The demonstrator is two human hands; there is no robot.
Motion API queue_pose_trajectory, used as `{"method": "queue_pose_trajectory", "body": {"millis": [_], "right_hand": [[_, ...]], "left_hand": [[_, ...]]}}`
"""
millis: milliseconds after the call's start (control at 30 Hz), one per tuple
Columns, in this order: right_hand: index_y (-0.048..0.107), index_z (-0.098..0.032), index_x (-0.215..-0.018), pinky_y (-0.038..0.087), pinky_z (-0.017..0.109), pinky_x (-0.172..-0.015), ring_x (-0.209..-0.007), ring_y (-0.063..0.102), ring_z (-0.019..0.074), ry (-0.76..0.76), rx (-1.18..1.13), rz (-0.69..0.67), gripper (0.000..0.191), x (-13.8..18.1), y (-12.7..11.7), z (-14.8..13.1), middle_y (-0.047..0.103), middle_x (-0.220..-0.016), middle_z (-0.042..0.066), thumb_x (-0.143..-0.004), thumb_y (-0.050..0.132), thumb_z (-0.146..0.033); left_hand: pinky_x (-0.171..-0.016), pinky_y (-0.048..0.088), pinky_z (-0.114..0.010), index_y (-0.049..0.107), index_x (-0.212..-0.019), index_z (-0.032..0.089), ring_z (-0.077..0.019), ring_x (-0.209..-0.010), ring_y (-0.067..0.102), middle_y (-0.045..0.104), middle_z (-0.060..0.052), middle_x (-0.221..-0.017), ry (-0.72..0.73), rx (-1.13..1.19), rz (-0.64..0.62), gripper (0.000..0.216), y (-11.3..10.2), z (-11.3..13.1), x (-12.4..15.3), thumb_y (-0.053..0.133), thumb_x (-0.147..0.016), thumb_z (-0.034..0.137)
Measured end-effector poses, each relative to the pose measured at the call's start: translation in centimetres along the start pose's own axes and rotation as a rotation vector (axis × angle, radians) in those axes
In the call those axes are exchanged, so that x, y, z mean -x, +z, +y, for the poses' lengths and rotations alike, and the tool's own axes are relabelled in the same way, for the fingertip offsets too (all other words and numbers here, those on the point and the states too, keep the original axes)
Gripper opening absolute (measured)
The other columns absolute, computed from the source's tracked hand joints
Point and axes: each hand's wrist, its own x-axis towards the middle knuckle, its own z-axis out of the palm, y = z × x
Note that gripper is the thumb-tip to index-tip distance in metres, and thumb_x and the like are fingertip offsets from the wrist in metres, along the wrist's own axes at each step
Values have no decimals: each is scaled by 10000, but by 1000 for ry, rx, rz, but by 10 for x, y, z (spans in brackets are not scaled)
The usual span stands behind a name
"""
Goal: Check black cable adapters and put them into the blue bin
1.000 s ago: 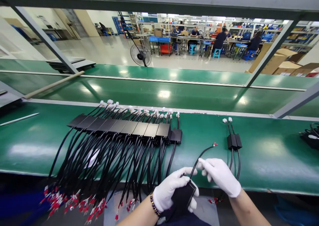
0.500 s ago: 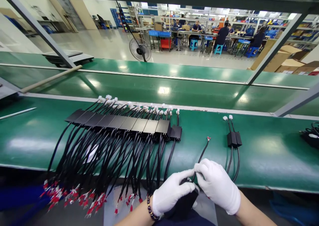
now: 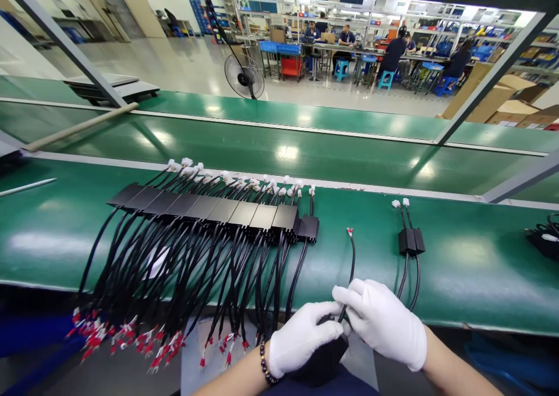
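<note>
In a white glove, my left hand (image 3: 308, 335) is wrapped round a black box-shaped module (image 3: 322, 358) near my lap. My right hand (image 3: 379, 320), also gloved, is closed at the module's far end on its black cable (image 3: 353, 262); the fingertips partly hide one another. The cable stands away from me over the green bench and ends in red-tipped wires. To the left lies a long row of similar black modules (image 3: 218, 211), with white connectors behind and cables hanging over the front edge. A small black module (image 3: 308, 228) sits at the row's right end.
Two black modules with cables (image 3: 411, 240) lie right of my hands on the green bench (image 3: 476, 268). More black cabling (image 3: 544, 239) is at the far right. A white rod (image 3: 26, 187) lies at left. Grey frame posts (image 3: 489, 81) rise in front; people sit beyond.
The cable's free end has swung left and a little away from me. My right hand has shifted slightly at the module. The view has tilted a little.
</note>
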Motion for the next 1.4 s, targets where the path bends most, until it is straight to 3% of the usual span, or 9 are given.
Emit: {"method": "queue_pose_trajectory", "body": {"millis": [100, 300, 500, 667, 833, 1000, 1200, 1400], "right_hand": [[619, -217, -776, 286, 257, -592, -624, 457, 130, 68, -119, -71, 214, -7, -4, 2, 533, -708, -5, -753, 446, -93], [697, -242, -748, 360, 201, -614, -653, 534, 108, 108, -409, -131, 322, -17, -8, 7, 583, -699, -16, -663, 444, -60], [687, -208, -713, 406, 187, -576, -631, 581, 111, 183, -477, -150, 260, -18, -6, 9, 643, -725, -11, -627, 475, -84], [697, -215, -711, 427, 192, -604, -664, 605, 114, 155, -505, -167, 317, -19, -3, 13, 657, -733, -12, -623, 439, -53], [656, -191, -712, 431, 193, -577, -643, 604, 116, 178, -536, -162, 238, -17, 0, 14, 661, -723, -16, -614, 475, -72], [651, -191, -692, 446, 209, -618, -693, 625, 129, 192, -576, -200, 252, -19, 2, 16, 675, -743, -8, -631, 446, -59], [600, -180, -730, 381, 182, -480, -586, 582, 117, 251, -568, -250, 172, -21, 2, 11, 656, -698, -17, -597, 520, -105], [640, -178, -725, 450, 206, -612, -676, 605, 123, 173, -616, -170, 251, -31, 2, 11, 660, -739, -3, -635, 458, -29]], "left_hand": [[-629, 358, -216, 540, -695, 154, -107, -664, 447, 491, 36, -673, 49, -110, -4, 42, -4, 2, -1, 499, -693, 163], [-683, 395, -253, 590, -786, 133, -151, -720, 536, 582, -8, -750, -49, -4, -88, 148, -8, -2, 0, 487, -704, 201], [-659, 421, -258, 586, -770, 135, -155, -682, 572, 591, -10, -745, -91, 66, -119, 139, -6, -6, -1, 510, -682, 212], [-637, 450, -271, 546, -742, 148, -156, -636, 599, 599, -16, -759, -105, 233, -141, 105, -4, -5, -1, 515, -667, 215], [-623, 443, -256, 603, -785, 129, -157, -644, 603, 615, -18, -753, -125, 177, -145, 171, -6, -4, -1, 520, -654, 201], [-577, 444, -257, 546, -728, 148, -159, -601, 619, 627, -24, -752, -138, 309, -151, 92, -6, -10, -2, 529, -652, 198], [-549, 449, -242, 631, -790, 105, -155, -583, 618, 645, -50, -761, -148, 273, -122, 199, -8, -9, 0, 562, -650, 228], [-443, 443, -251, 635, -873, 79, -193, -496, 620, 668, -109, -715, -187, 479, -124, 333, -20, -22, 1, 583, -585, 240]]}}
